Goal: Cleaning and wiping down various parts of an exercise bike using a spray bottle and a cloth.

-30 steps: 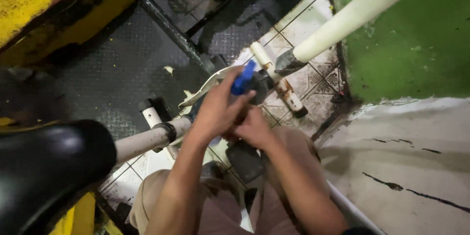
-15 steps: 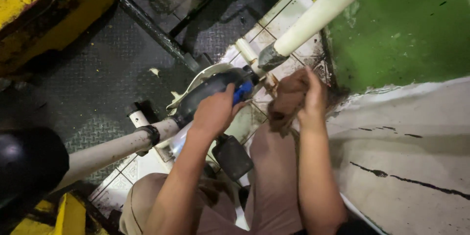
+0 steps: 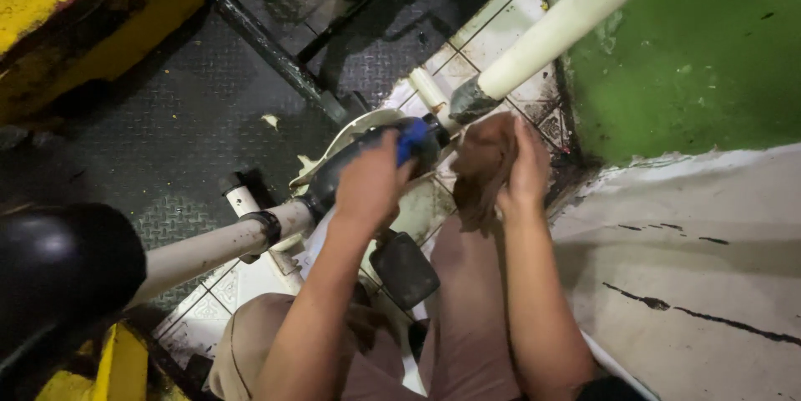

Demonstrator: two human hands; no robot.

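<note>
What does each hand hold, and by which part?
The left hand grasps the dark rounded housing with the blue part from above. The right hand holds a crumpled brown cloth against its palm.

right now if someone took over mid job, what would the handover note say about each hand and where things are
Left hand: wrapped over the dark rounded housing with the blue part, at the end of the white tube.
Right hand: grip closed on a brown rag, held up just right of the housing, apart from it.
Nearby: a second white tube slants in from the green wall; a dark pedal hangs below the hands.
Done or left: cannot tell; the rag is off the housing.
</note>
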